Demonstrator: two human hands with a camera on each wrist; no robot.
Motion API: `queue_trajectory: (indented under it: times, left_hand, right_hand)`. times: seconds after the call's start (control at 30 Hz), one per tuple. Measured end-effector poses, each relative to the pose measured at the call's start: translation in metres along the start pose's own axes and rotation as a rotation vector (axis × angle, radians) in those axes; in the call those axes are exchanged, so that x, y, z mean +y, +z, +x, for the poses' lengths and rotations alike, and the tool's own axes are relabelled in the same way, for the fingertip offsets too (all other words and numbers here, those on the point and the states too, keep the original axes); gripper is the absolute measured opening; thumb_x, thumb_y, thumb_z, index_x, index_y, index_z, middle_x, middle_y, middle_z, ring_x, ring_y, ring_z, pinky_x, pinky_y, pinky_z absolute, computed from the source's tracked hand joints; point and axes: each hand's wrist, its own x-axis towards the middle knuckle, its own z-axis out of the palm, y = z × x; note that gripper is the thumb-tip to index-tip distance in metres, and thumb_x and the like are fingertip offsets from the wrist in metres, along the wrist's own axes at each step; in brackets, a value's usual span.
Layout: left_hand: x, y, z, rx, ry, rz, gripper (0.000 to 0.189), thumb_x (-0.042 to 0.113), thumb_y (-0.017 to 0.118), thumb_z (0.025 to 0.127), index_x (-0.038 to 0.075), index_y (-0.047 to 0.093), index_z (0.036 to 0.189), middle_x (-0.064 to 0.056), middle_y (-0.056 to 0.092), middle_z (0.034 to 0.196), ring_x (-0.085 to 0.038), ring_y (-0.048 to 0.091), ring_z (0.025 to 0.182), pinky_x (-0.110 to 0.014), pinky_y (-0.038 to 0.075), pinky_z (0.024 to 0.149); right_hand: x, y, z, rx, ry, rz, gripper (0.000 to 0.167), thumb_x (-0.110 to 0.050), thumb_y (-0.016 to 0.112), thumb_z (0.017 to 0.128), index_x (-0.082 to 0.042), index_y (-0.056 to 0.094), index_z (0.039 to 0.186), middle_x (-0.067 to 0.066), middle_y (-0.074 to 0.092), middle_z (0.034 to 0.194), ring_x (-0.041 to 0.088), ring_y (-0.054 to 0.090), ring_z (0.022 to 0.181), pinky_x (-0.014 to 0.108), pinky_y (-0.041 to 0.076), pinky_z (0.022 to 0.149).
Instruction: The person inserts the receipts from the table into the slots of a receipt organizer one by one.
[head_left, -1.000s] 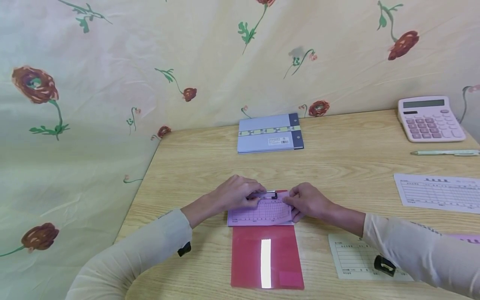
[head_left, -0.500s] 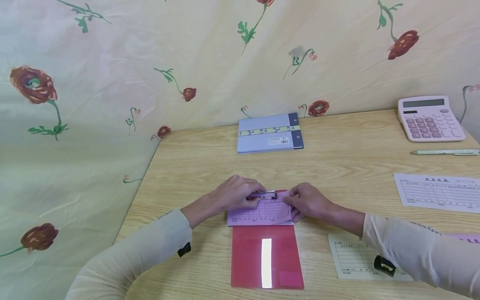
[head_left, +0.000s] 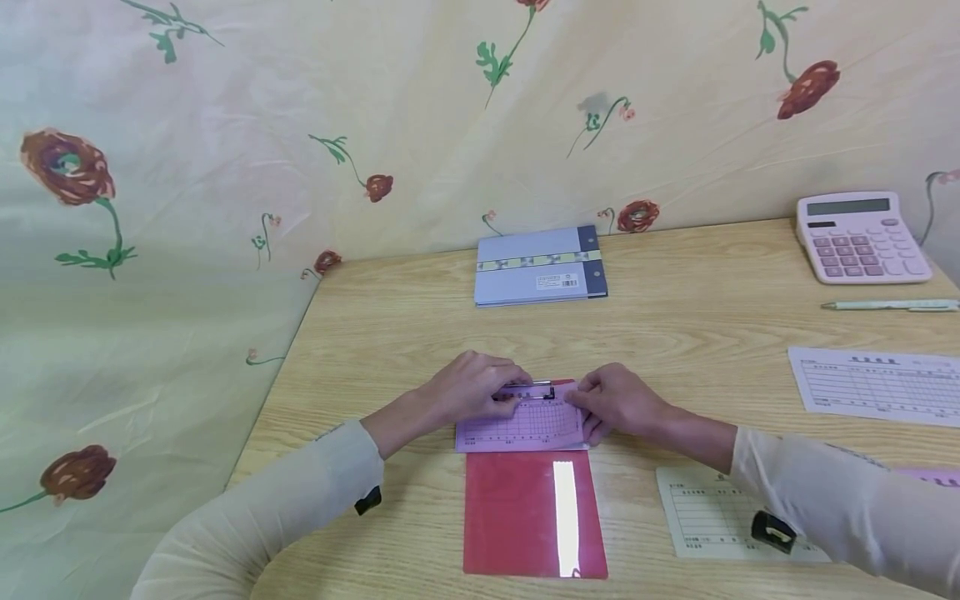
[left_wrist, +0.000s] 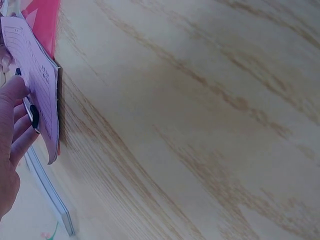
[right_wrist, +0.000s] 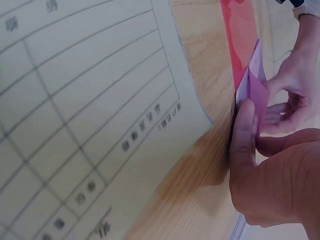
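Observation:
A red clipboard (head_left: 510, 517) lies on the wooden table with a pink printed form (head_left: 517, 429) across its upper part. Paler paper shows under the form's edge. My left hand (head_left: 468, 390) pinches the metal clip (head_left: 542, 384) at the board's top, thumb on the near side and fingers behind it, as the left wrist view shows with the clip's black end (left_wrist: 34, 116). At the form's right edge, my right hand (head_left: 618, 400) pinches the pink paper (right_wrist: 257, 97) between thumb and fingers. The paper bends upward there. My left hand hides the form's upper left.
A blue notebook (head_left: 532, 271) lies behind, against the floral cloth. To the right are a pink calculator (head_left: 862, 237), a pen (head_left: 888, 305) and a white form (head_left: 877, 385). A pale green form (head_left: 705, 517) lies partly under my right forearm, near another pink sheet (head_left: 930, 476).
Both hands keep their places and grips. The bright reflection on the red clipboard has shifted to the right. My right forearm has moved very slightly to the right.

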Motion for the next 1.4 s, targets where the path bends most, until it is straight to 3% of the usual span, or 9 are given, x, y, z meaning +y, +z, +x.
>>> queue_trajectory:
  times: [0.23,0.37,0.53,0.73,0.83,0.9,1.03,1.13,1.4]
  left_hand:
    - [0.001,0.001,0.001,-0.004,0.002,0.009,0.032,0.014,0.079,0.091,0.007,0.076,0.122,-0.002,0.078,0.116,-0.013,0.076,0.097,-0.014,0.055,0.079]
    - [0.001,0.002,0.001,0.004,0.007,0.010,0.032,0.013,0.079,0.091,0.007,0.077,0.122,-0.002,0.079,0.115,-0.012,0.076,0.095,-0.012,0.053,0.075]
    - [0.001,0.003,0.000,0.016,0.013,0.014,0.031,0.013,0.080,0.090,0.007,0.078,0.120,-0.002,0.079,0.114,-0.009,0.075,0.091,-0.012,0.052,0.071]
    - [0.002,0.004,-0.001,0.020,0.007,0.013,0.031,0.014,0.082,0.090,0.007,0.078,0.120,-0.003,0.079,0.116,-0.012,0.077,0.097,-0.013,0.054,0.074]
    - [0.003,0.004,-0.001,0.013,0.000,0.014,0.032,0.014,0.081,0.091,0.007,0.077,0.121,-0.003,0.079,0.117,-0.012,0.076,0.098,-0.012,0.053,0.074]
    - [0.003,0.004,-0.001,0.010,-0.004,0.013,0.032,0.015,0.081,0.091,0.007,0.077,0.122,-0.003,0.079,0.118,-0.012,0.076,0.098,-0.012,0.052,0.074]
    - [0.002,0.003,-0.002,0.009,-0.008,0.018,0.033,0.015,0.080,0.091,0.008,0.077,0.122,-0.002,0.078,0.117,-0.012,0.076,0.099,-0.015,0.055,0.076]
    - [0.002,0.003,-0.003,0.012,-0.008,0.021,0.033,0.016,0.080,0.090,0.008,0.077,0.122,-0.001,0.079,0.117,-0.012,0.076,0.098,-0.015,0.055,0.077]
    - [0.001,0.003,-0.003,0.009,-0.020,0.016,0.033,0.017,0.081,0.090,0.008,0.077,0.122,-0.001,0.079,0.116,-0.009,0.075,0.094,-0.014,0.054,0.075]
  right_hand:
    - [-0.005,-0.027,-0.007,0.071,-0.040,-0.003,0.028,-0.013,0.055,0.110,0.011,0.068,0.104,0.014,0.071,0.078,0.021,0.069,0.064,0.034,0.062,0.060]
    - [-0.012,-0.049,-0.012,0.114,-0.039,0.025,0.032,-0.016,0.056,0.111,0.014,0.066,0.115,0.016,0.073,0.086,0.022,0.071,0.073,0.035,0.063,0.067]
    - [-0.017,-0.079,-0.024,0.158,-0.050,-0.012,0.045,-0.024,0.057,0.111,0.013,0.060,0.136,0.020,0.076,0.110,0.028,0.074,0.098,0.042,0.062,0.087]
    - [-0.017,-0.105,-0.043,0.155,-0.068,-0.141,0.057,-0.039,0.055,0.112,-0.001,0.051,0.154,0.020,0.064,0.145,0.042,0.061,0.131,0.063,0.043,0.112]
    - [-0.012,-0.115,-0.053,0.149,-0.086,-0.175,0.060,-0.042,0.056,0.111,-0.006,0.049,0.157,0.017,0.060,0.151,0.037,0.057,0.137,0.066,0.039,0.114]
    - [-0.008,-0.123,-0.058,0.160,-0.096,-0.197,0.061,-0.044,0.057,0.110,-0.009,0.049,0.158,0.015,0.059,0.152,0.022,0.060,0.134,0.066,0.040,0.113]
    - [0.003,-0.139,-0.069,0.219,-0.101,-0.220,0.060,-0.044,0.062,0.107,-0.015,0.051,0.158,-0.001,0.063,0.149,-0.009,0.059,0.119,0.031,0.052,0.104]
    - [0.014,-0.153,-0.077,0.269,-0.132,-0.215,0.056,-0.036,0.064,0.107,-0.017,0.051,0.158,-0.018,0.065,0.141,-0.015,0.059,0.114,0.008,0.046,0.087]
    - [0.051,-0.189,-0.097,0.391,-0.220,-0.168,0.053,-0.014,0.066,0.106,-0.014,0.051,0.157,-0.032,0.064,0.132,-0.015,0.062,0.110,0.004,0.046,0.085]
